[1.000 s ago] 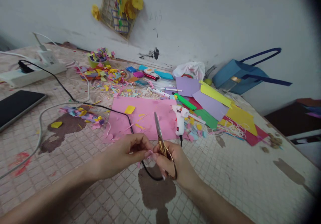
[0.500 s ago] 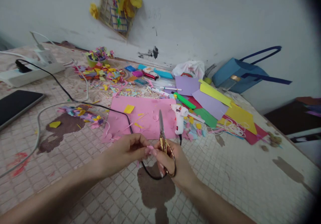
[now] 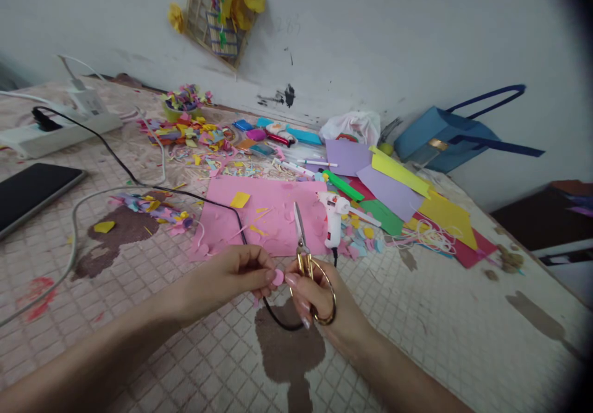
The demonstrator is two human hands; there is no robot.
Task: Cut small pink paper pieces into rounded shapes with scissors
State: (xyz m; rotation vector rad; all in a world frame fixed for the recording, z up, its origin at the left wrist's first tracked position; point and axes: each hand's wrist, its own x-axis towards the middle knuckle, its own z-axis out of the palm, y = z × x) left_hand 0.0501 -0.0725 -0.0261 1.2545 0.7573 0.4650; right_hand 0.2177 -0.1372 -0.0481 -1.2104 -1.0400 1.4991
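Note:
Between thumb and fingers, my left hand (image 3: 245,274) pinches a small round pink paper piece (image 3: 278,277). My right hand (image 3: 324,292) is closed around gold-handled scissors (image 3: 301,234), whose blades point away from me and look nearly closed. The right fingertips are just beside the pink piece, with a narrow gap. Beyond both hands lies a pink paper sheet (image 3: 278,203) with small scraps and a yellow square (image 3: 239,200) on it. A white glue gun (image 3: 332,218) rests at the sheet's right edge.
A black cord (image 3: 185,195) crosses the table and passes below my hands. Coloured paper sheets (image 3: 393,191) and tangled white string (image 3: 426,235) lie right. Paper scraps (image 3: 185,132), a power strip (image 3: 65,132) and a phone (image 3: 37,187) are left. A blue bag (image 3: 435,138) stands at the back right.
The hands have drawn slightly apart. The right fingertips have come off the pink paper piece, which now shows its round face in my left hand.

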